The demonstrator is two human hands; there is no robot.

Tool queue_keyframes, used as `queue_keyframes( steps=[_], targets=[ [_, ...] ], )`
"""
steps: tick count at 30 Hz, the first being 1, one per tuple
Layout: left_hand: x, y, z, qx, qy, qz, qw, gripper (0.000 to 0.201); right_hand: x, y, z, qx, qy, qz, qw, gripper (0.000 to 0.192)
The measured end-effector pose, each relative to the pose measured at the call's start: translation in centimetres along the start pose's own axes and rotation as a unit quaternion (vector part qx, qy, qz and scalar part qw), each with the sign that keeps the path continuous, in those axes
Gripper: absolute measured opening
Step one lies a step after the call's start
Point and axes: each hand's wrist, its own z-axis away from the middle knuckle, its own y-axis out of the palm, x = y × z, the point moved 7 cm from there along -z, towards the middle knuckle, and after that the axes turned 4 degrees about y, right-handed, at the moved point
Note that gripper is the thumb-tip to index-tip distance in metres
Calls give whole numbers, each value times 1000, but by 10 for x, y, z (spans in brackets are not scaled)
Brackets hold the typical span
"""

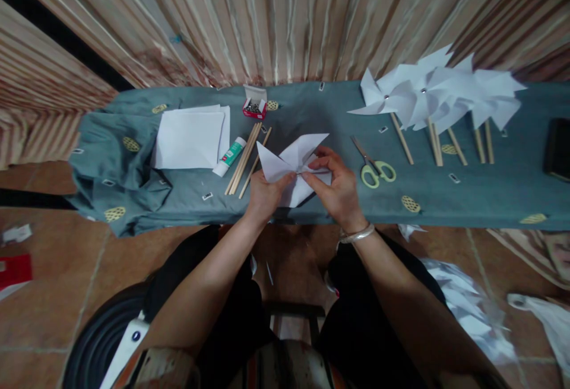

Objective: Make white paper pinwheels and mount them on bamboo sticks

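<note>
Left hand (264, 190) and right hand (339, 184) pinch pinwheel (290, 164) at centre, paper snug between fingers! Slipping thumb could let folds spring loose; scissors (373, 163) just right of fingers.

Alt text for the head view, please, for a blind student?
A white paper pinwheel is in the grip of a person's left hand and right hand over a grey-green cloth. To the left lie paper sheets, a glue stick, wooden sticks and an open box; to the right, scissors and pinwheels on sticks.
</note>
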Motion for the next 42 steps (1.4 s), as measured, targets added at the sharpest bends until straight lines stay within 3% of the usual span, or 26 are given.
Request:
queue_keyframes(
  steps=[7, 11, 15, 22, 42],
  targets=[
    [6, -3, -3, -21, -23, 9, 999, 31, -20, -19, -10, -14, 22, -3, 1000, 17],
    [3, -1, -1, -11, -19, 4, 1000, 33, -20, -19, -9, -18, 33, -1, 999, 40],
    [0, 2, 1, 5, -10, 1, 1000, 35, -16, -7, -7, 52, 53, -19, 997, 58],
    [-3, 5, 6, 30, 0, -10, 1000, 37, -11, -3, -9, 116, 99, -8, 988, 40],
    [-1, 9, 11, 63, -50, 17, 997, 35, -5, -4, -10, 138, 113, -8, 984, 34]
  ],
)
